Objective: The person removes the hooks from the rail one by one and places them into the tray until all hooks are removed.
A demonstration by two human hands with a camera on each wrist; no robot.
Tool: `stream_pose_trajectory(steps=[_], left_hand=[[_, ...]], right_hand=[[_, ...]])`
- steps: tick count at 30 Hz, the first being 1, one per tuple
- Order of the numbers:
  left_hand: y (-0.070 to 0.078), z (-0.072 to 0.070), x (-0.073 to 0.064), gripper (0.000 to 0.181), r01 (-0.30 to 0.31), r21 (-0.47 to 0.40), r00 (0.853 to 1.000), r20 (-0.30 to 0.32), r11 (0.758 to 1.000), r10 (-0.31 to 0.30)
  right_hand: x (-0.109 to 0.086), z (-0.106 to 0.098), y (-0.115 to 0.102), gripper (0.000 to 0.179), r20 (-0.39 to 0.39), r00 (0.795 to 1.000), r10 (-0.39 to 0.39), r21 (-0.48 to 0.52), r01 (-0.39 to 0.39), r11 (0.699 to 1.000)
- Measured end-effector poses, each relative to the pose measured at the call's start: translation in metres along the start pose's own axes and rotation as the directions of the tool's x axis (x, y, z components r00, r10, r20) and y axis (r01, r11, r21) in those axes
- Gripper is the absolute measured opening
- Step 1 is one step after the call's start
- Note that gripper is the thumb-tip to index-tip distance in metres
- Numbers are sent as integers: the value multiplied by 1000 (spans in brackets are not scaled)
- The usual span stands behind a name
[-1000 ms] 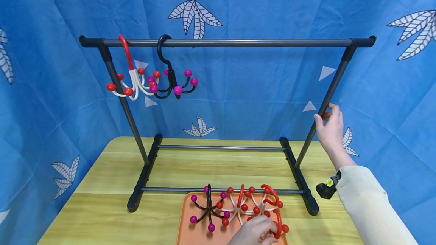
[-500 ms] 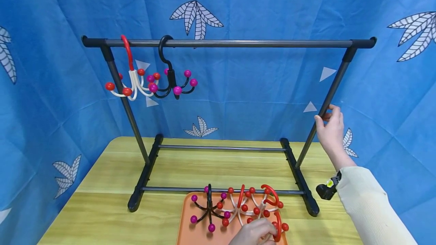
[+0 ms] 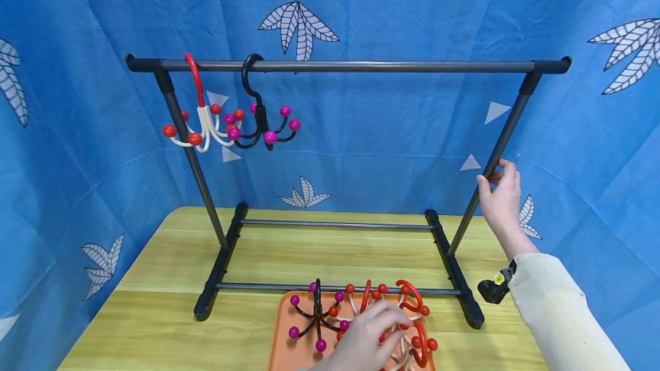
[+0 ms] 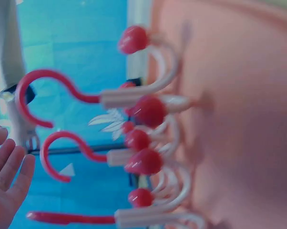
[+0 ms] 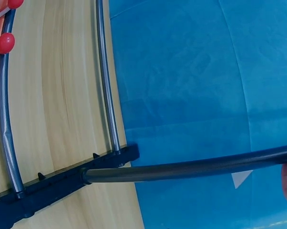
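Note:
My left hand (image 3: pixel 368 334) hovers over the orange tray (image 3: pixel 281 348) with its fingers loosely spread. In the left wrist view its fingers stand apart from the red hooks. Closest to it is a white multi-arm hanger with a red hook (image 3: pixel 421 343) and red ball tips, standing at the tray's front right. Similar red-and-white hangers (image 4: pixel 122 157) stand behind it, partly covered by the hand. A black hanger (image 3: pixel 317 316) with magenta balls sits at the tray's left. My right hand (image 3: pixel 500 193) grips the right upright post (image 3: pixel 471 205) of the black garment rack, thumb in front, fingers behind.
From the rack's top bar (image 3: pixel 392 66) hang a red-and-white hanger (image 3: pixel 203 122) and a black hanger (image 3: pixel 260 119), both toward the left. The rack's feet (image 3: pixel 216 279) rest on the wooden table (image 3: pixel 144 291). A blue patterned curtain (image 3: pixel 361 147) hangs behind.
My left hand has let go of the front-right red-and-white hanger and moved up over the tray. That hanger's hook sits slightly lower than a second ago. My right hand keeps its grip on the post.

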State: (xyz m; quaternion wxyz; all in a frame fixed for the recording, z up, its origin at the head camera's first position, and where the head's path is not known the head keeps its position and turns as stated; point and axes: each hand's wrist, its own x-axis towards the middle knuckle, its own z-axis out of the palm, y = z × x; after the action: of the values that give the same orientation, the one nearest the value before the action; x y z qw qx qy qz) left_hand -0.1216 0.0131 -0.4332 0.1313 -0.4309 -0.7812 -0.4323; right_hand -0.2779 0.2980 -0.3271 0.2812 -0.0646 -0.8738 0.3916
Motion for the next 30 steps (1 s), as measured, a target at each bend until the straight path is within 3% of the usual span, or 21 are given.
stream_pose_trajectory(steps=[2, 5, 8, 11, 18, 30], left_hand=[[0, -7, 4, 14, 4, -28, 999, -45, 1000, -5], [1, -21, 11, 12, 83, -98, 993, -76, 992, -91], [-1, -38, 20, 12, 200, -185, 969, -107, 962, -222], [-4, -58, 30, 12, 248, -197, 945, -169, 949, -282], [-14, -103, 48, 13, 176, -107, 929, -310, 979, -201], [-19, -152, 66, 11, 102, 14, 901, -426, 995, -86]], right_hand=[[0, 0, 0, 47, 0, 1000, 5, 7, -5, 1000], [-1, -1, 0, 47, -5, 1000, 11, 15, -11, 1000], [-2, -2, 0, 48, 0, 1000, 20, 15, -20, 1000], [-2, -3, -1, 49, 15, 1000, 26, 18, -26, 999], [-1, -2, -1, 50, 20, 1000, 8, 8, -8, 1000], [0, -1, 1, 50, 20, 1000, -1, -13, 1, 1000]])
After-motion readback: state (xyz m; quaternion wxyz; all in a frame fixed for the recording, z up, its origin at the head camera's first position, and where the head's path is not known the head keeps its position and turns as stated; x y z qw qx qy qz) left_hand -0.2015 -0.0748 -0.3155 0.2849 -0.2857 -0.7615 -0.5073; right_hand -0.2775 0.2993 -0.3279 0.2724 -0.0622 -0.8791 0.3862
